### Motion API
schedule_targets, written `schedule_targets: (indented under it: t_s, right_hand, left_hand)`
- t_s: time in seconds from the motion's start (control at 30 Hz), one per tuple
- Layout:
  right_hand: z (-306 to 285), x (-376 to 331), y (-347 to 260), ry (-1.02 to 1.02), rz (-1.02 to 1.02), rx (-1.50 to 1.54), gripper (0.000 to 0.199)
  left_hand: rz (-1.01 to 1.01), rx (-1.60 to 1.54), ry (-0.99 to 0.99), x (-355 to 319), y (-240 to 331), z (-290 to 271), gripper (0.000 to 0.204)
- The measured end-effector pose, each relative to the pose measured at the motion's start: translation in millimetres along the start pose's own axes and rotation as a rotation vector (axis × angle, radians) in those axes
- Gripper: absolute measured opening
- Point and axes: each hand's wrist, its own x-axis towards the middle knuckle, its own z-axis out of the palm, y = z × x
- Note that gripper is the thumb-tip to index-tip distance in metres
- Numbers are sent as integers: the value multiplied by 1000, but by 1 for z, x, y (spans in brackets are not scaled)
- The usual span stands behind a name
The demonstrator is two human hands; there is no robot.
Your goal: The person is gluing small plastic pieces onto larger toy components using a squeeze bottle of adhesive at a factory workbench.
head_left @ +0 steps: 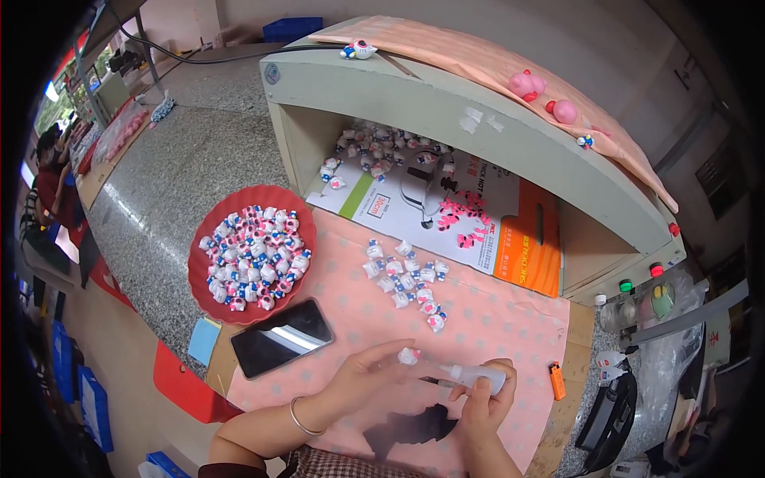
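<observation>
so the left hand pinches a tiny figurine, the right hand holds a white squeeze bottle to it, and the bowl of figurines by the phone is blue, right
Not quite: the bowl is red, not blue, as the head view shows. The rest stands: the left hand pinches a tiny figurine, the right hand holds the white squeeze bottle with its tip toward it, and the bowl of figurines sits by the phone.

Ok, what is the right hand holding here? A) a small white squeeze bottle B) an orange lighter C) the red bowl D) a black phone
A: the right hand grips a small white squeeze bottle, its nozzle pointing at the tiny figure pinched in the left hand.
</observation>
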Motion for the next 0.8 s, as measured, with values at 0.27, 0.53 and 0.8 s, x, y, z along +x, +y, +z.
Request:
schedule_targets:
  t_s: [0.27,0.53,0.8]
  right_hand:
    - [-10,48,-39,-4,401,50,20]
    - [16,162,44,-13,88,-617,16]
    - [52,202,38,-111,64,-977,36]
  left_hand:
    - [-28,15,-17,3,2,-4,39]
    - [-55,-68,-16,-4,20,-2,38]
    - [-44,-91,-36,-17,33,-12,36]
